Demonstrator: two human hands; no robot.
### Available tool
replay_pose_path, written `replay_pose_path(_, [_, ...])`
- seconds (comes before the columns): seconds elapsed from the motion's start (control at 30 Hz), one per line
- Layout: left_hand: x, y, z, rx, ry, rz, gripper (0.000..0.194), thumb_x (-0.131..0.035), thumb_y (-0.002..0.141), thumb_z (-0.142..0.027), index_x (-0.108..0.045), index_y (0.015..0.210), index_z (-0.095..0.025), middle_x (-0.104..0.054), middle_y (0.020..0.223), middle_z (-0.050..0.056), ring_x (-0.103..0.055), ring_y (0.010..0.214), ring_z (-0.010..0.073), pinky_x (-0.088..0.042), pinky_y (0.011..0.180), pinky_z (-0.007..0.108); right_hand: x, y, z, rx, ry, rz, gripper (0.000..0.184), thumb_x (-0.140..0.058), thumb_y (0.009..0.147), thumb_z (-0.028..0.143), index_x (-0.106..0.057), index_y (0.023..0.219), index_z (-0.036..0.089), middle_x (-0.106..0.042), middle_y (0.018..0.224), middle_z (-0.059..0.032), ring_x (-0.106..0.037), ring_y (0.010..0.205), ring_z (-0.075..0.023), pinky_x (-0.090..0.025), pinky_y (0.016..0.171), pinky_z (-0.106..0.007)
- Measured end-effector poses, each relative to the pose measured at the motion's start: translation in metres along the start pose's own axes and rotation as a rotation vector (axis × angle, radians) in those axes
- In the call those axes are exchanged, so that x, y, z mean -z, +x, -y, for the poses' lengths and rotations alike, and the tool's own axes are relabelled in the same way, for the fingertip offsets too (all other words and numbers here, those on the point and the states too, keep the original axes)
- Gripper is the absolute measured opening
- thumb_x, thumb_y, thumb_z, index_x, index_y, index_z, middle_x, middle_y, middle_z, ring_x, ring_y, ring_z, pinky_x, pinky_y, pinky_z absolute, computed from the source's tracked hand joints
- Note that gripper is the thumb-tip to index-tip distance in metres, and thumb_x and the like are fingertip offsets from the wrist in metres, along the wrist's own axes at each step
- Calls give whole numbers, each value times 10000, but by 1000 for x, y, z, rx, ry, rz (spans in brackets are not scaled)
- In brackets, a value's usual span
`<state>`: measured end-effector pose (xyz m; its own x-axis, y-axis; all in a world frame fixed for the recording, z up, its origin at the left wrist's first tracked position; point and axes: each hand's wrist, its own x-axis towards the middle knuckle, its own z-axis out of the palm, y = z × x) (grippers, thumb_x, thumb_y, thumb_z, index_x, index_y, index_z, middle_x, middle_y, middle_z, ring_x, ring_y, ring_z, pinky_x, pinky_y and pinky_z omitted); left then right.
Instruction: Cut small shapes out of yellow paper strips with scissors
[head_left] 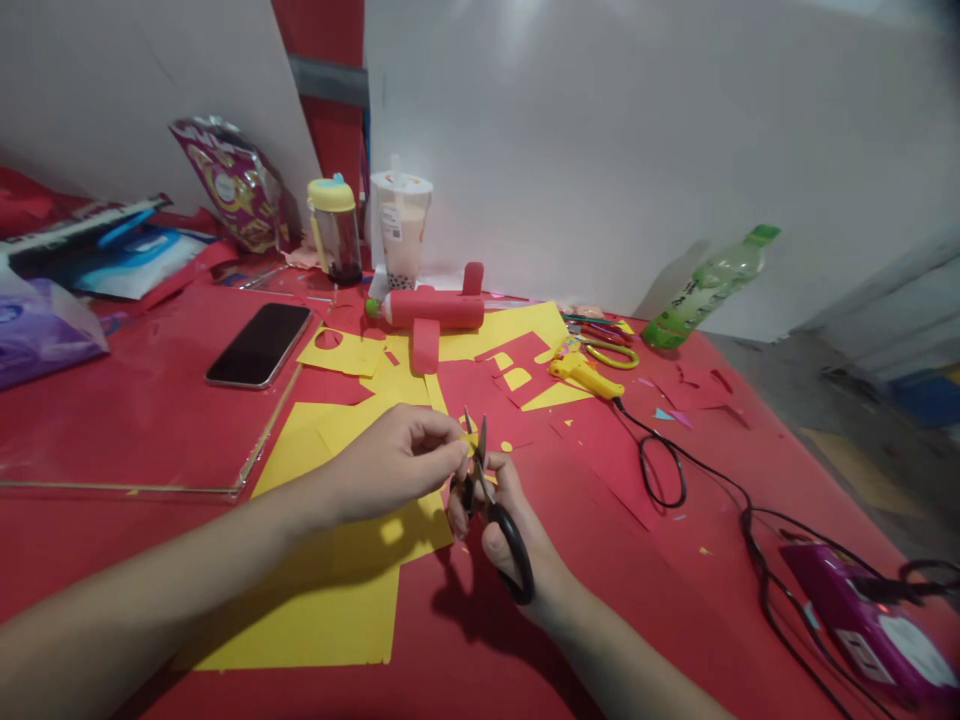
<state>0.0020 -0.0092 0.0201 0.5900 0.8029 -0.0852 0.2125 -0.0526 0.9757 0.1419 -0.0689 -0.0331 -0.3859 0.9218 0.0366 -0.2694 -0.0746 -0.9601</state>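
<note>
The yellow scrap point(470, 441) is pinched between thumb and finger of the left hand point(405, 455), seemingly for steadiness, beside the parted blades of the scissors point(513, 550), whose handles are gripped by the right hand point(525, 535).

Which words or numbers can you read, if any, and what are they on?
None can be read for certain.
Green bottle: dark characters, too blurred.
Drink cup: tiny print, too small.
Purple-and-gold snack bag: big pale letters at the top, too blurred.
Black packet: pale marks like letters, too blurred.
</note>
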Motion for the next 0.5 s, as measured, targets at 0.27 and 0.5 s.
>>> replay_pose_path(0.27, [-4, -2, 0, -4, -65, 34, 185, -423, 751, -192, -456, 573, -153, -470, 376, -75, -425, 343, 35, -272, 370, 144, -1, -1, 1, 18, -34, -10, 441, -487, 683, 603, -257, 843, 262, -356, 628, 58, -287, 492, -97, -273, 468, -227])
replay_pose_path(0.5, [-8, -3, 0, 10, -67, 3, 201, -418, 757, -194, -465, 567, -152, -508, 387, -57, -469, 360, 52, -306, 379, 155, 0, -1, 1, 28, -55, -11, 432, -474, 692, 604, -264, 858, 265, -357, 620, 55, -294, 502, -106, -265, 484, -248])
